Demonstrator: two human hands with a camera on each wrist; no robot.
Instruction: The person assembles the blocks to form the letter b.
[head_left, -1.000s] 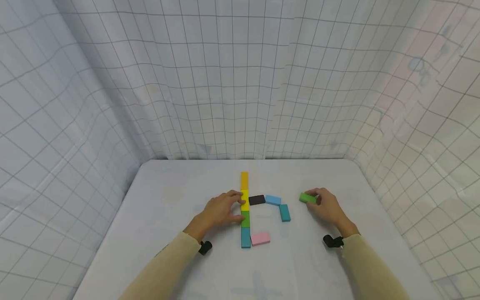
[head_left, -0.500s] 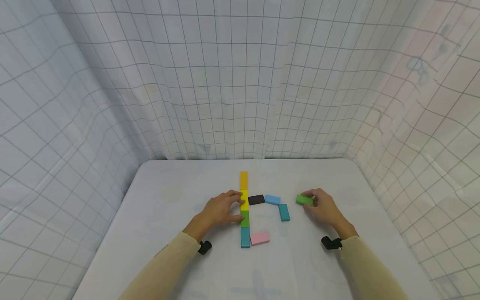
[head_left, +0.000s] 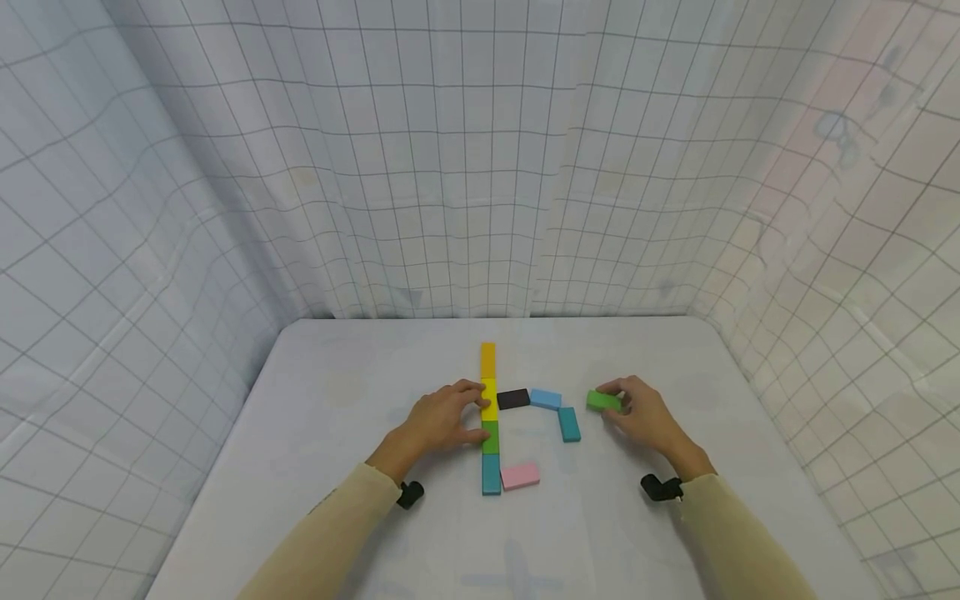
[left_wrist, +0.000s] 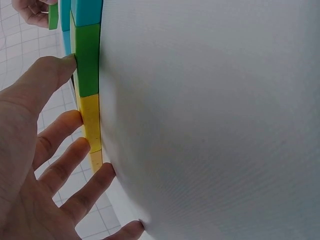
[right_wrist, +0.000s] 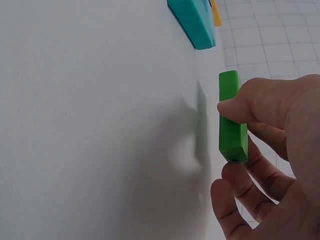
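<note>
My right hand point(head_left: 647, 414) pinches a green block point(right_wrist: 231, 120) between thumb and fingers, held a little above the table in the right wrist view. My left hand point(head_left: 442, 419) rests against a straight column of blocks, fingers spread. Its thumb touches the column's green block point(left_wrist: 87, 60), while two fingertips touch the yellow block point(left_wrist: 91, 120). An orange-yellow block point(head_left: 488, 360) tops this column and a teal block point(head_left: 491, 475) ends it nearest me. Right of the column lie a black block point(head_left: 513, 399), a light blue block point(head_left: 546, 399) and another teal block point(head_left: 570, 425), forming a bent line.
A pink block point(head_left: 521, 477) lies slightly tilted beside the column's near end. The white table point(head_left: 360, 533) is enclosed by grid-patterned curtains point(head_left: 465, 167) at the back and both sides.
My right hand has moved slightly left with the green block, closer to the bent line of blocks. The left hand stays where it was on the column.
</note>
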